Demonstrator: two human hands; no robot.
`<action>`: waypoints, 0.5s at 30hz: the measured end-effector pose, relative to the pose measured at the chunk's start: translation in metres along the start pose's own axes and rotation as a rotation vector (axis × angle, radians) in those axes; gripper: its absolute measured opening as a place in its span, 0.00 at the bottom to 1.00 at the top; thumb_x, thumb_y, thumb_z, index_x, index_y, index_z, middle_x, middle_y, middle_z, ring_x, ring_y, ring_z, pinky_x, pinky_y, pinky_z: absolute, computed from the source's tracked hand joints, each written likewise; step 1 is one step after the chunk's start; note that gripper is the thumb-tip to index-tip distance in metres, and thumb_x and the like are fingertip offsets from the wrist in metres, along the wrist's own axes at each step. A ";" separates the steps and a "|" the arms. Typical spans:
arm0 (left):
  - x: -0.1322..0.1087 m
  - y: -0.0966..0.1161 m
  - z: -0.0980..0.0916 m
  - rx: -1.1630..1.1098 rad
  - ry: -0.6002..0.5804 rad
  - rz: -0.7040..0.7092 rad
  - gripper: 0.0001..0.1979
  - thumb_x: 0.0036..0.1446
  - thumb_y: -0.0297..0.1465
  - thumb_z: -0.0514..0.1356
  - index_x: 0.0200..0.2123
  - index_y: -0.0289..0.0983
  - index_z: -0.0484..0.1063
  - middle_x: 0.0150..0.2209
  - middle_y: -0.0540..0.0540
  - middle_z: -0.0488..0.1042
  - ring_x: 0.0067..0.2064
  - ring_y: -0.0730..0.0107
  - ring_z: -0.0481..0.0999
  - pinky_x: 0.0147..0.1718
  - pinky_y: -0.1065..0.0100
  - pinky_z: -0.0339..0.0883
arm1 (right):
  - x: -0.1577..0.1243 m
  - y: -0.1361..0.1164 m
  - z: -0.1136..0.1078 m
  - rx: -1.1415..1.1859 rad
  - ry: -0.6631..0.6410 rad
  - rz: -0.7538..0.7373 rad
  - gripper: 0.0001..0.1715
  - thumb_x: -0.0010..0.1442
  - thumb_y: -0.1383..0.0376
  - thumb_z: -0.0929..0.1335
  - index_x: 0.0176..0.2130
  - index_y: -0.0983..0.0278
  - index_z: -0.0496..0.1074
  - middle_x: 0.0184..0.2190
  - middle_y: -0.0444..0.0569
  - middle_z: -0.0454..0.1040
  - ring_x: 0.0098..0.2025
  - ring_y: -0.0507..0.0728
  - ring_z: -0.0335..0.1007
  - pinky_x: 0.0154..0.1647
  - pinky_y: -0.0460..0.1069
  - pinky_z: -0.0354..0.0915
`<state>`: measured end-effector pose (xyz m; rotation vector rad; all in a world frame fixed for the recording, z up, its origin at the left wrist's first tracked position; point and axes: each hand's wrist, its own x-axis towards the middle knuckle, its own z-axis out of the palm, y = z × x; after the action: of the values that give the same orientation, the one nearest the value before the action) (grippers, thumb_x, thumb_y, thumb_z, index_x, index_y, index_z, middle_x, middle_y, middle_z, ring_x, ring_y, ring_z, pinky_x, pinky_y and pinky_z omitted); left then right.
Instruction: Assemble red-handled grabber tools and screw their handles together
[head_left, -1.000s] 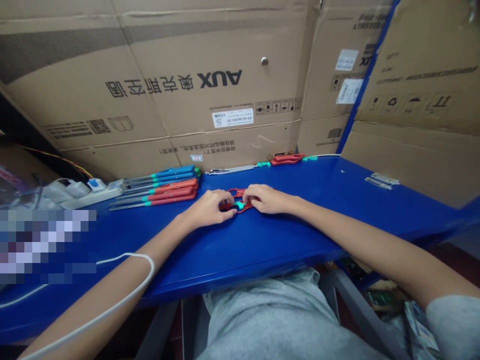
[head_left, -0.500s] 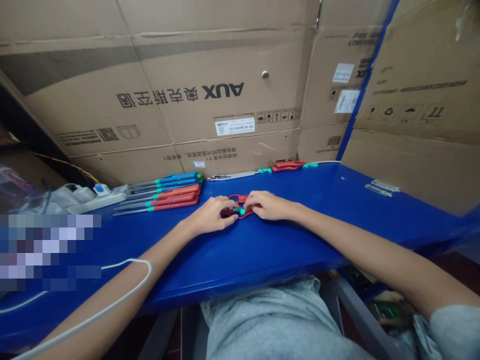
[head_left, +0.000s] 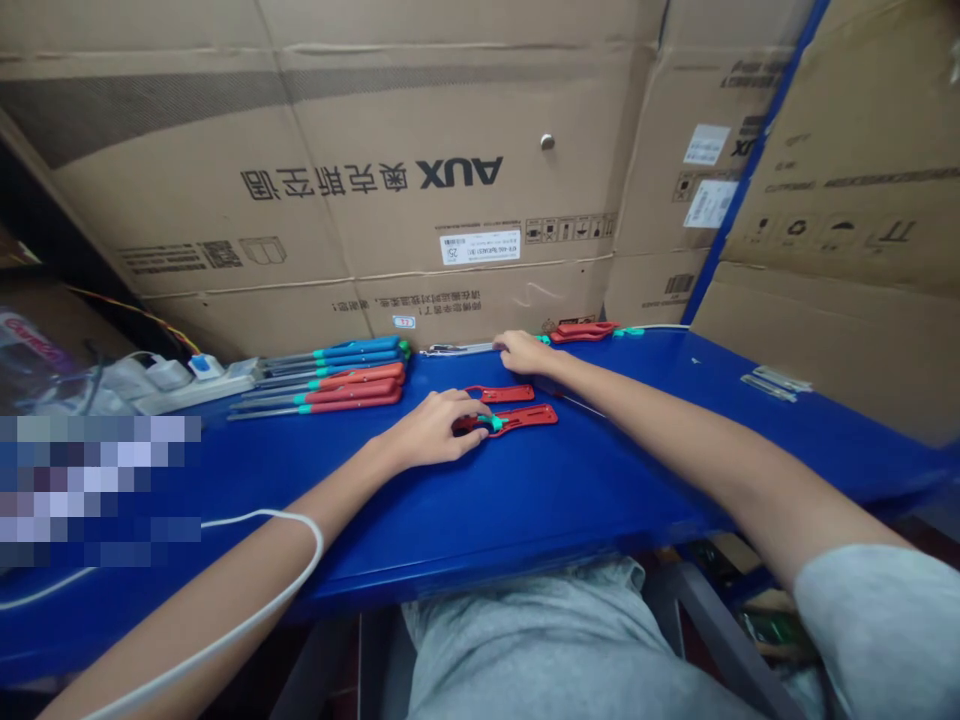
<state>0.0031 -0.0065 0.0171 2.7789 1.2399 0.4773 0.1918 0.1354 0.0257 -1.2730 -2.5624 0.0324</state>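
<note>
Red handle (head_left: 525, 416), frame centre, is pinched at its left end by left hand (head_left: 431, 432). Right hand (head_left: 525, 352) is laid curled on metal strip (head_left: 457, 349) behind; grip cannot be told. Blue bench (head_left: 525, 500) is walled by cardboard box (head_left: 187, 130), "AUX" printed upside down.

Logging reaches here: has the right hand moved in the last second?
Yes. The right hand left the red handle pieces and went away from the person, to the metal strip at the foot of the cardboard box.

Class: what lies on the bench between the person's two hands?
In the head view, one red handle piece lies between the left hand and the right hand, on the blue bench.
</note>
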 end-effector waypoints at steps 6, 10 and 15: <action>-0.001 0.002 -0.001 0.023 -0.030 -0.026 0.16 0.62 0.36 0.56 0.52 0.42 0.71 0.44 0.43 0.75 0.45 0.58 0.73 0.45 0.61 0.65 | 0.031 -0.016 0.018 -0.084 -0.046 0.093 0.19 0.59 0.71 0.63 0.49 0.68 0.73 0.53 0.65 0.70 0.55 0.69 0.65 0.54 0.60 0.61; -0.001 0.003 0.000 0.020 -0.023 -0.031 0.16 0.61 0.37 0.57 0.52 0.42 0.71 0.44 0.43 0.75 0.46 0.58 0.73 0.45 0.60 0.64 | 0.031 -0.022 0.020 -0.123 -0.021 0.075 0.17 0.61 0.70 0.61 0.48 0.67 0.72 0.55 0.64 0.66 0.59 0.68 0.58 0.58 0.62 0.56; -0.001 0.004 -0.002 0.032 -0.042 -0.040 0.18 0.61 0.38 0.57 0.53 0.41 0.70 0.46 0.42 0.74 0.47 0.57 0.72 0.46 0.59 0.64 | 0.033 -0.019 0.026 -0.122 -0.008 0.063 0.22 0.61 0.71 0.60 0.53 0.69 0.67 0.53 0.63 0.68 0.55 0.68 0.59 0.55 0.63 0.55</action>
<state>0.0044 -0.0099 0.0195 2.7692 1.3032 0.3977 0.1516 0.1520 0.0116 -1.4003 -2.5643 -0.1083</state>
